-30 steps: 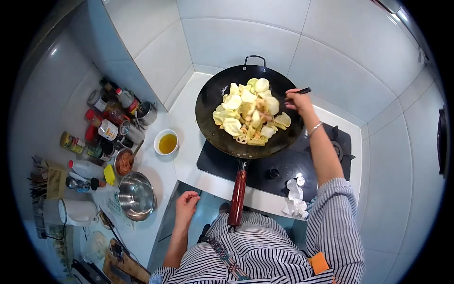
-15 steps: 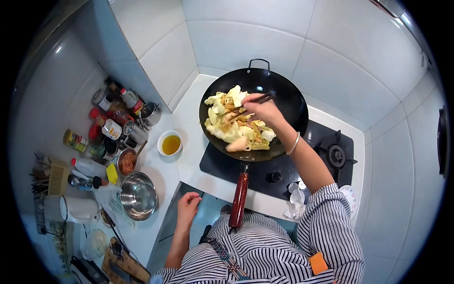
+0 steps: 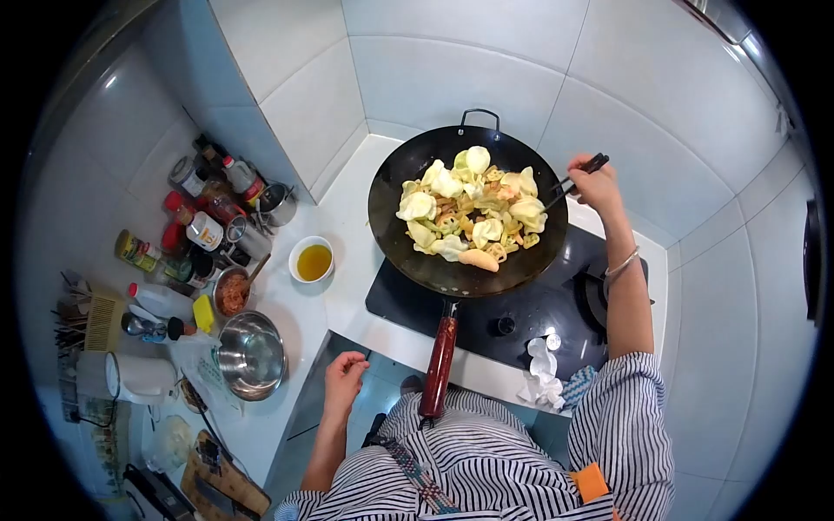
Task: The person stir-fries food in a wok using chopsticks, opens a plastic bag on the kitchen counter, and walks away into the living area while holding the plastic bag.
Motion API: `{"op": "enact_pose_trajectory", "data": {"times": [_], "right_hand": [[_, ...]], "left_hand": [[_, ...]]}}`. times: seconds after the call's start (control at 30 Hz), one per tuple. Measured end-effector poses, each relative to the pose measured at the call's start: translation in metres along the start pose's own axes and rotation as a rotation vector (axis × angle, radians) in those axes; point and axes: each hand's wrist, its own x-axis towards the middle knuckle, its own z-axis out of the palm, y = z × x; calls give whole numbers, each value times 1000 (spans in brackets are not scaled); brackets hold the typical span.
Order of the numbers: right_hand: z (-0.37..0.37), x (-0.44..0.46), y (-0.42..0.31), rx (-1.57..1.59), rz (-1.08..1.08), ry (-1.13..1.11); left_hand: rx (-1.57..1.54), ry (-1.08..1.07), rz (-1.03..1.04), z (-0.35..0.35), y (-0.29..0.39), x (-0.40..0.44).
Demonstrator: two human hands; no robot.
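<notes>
My right hand (image 3: 597, 185) is closed around dark chopsticks (image 3: 560, 193) at the right rim of the black wok (image 3: 521, 276). Their tips reach the right side of the food. Pale cabbage-like leaves, lotus root slices and other yellowish pieces (image 3: 469, 213) lie spread in the wok. The wok's red wooden handle (image 3: 440, 356) points down toward my body, and nothing holds it. My left hand (image 3: 346, 373) hangs in front of the counter edge, left of that handle, with fingers curled and thumb near the fingertips. I see nothing between them.
Left of the wok stands a white bowl of yellow liquid (image 3: 313, 260). Further left are a steel bowl (image 3: 250, 355), a bowl of reddish minced food (image 3: 233, 293), bottles (image 3: 204, 230) and a cutting board (image 3: 221, 486). Crumpled white tissue (image 3: 542, 373) lies at the hob's front.
My right hand has swung from over the wok's middle to its right rim with the chopsticks. The food has shifted from the left across the wok. My left hand has stayed in place.
</notes>
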Motion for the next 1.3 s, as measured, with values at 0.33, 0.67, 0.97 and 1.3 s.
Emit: {"op": "enact_pose_trajectory", "data": {"times": [0.33,0.67,0.97,1.3], "right_hand": [[102,23,55,756,291,-103],[169,15,4,954,106,-244],[77,14,9,220,19,-357],[101,54,53,295,-97,1]], "left_hand": [[-15,22,6,1,3,-2],[-15,36,2,-5,-3,-9],[-40,18,-4,-2,-1,-5],[-18,-10,-19,0,-8,-5]]}}
